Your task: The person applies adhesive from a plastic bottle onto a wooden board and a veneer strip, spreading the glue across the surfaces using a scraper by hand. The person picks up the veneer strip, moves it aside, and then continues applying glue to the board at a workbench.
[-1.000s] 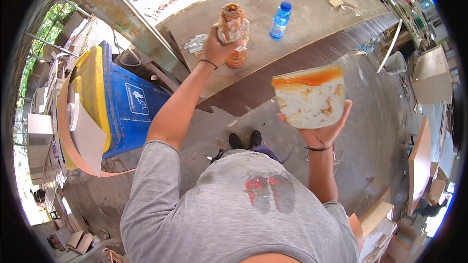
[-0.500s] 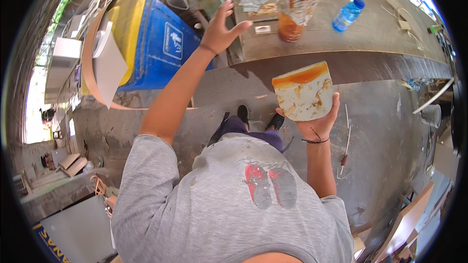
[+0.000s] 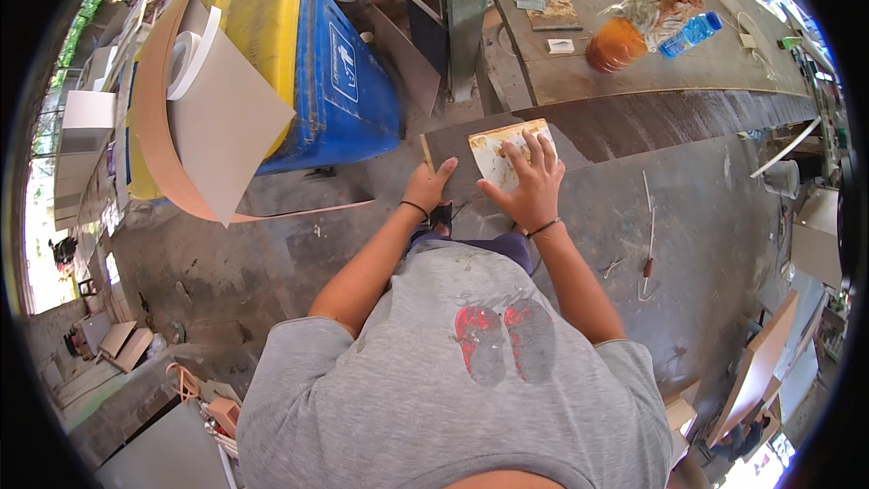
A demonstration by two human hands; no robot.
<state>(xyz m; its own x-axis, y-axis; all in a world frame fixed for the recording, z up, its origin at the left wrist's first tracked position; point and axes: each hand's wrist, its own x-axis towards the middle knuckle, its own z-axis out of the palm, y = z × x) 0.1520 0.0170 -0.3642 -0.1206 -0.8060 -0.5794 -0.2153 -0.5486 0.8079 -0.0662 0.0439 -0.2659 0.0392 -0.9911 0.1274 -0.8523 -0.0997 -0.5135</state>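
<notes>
A long dark brown board (image 3: 652,127) runs left to right in front of me along the near edge of the table, its surface shiny toward the right. My left hand (image 3: 429,188) is closed on the board's left end, thumb on top. A white, flat spreader plate (image 3: 489,152) smeared with amber glue rests against the board. My right hand (image 3: 532,183) holds it, fingers spread over its face. Beyond the board, a plastic bottle of amber liquid (image 3: 617,47), topped with a glue-crusted wrapping, leans to the right. It partly covers a blue water bottle (image 3: 695,34).
A blue bin (image 3: 358,91) with a yellow lid stands at the left, a curved strip (image 3: 154,100) and pale sheet (image 3: 226,118) beside it. A metal post (image 3: 466,27) rises by the wooden table (image 3: 751,68). A thin rod with a brown handle (image 3: 648,267) lies on the floor.
My left hand came down from the air onto the board's end. My right hand brought the spreader plate down to the board and turned over it. The amber bottle now leans rightward.
</notes>
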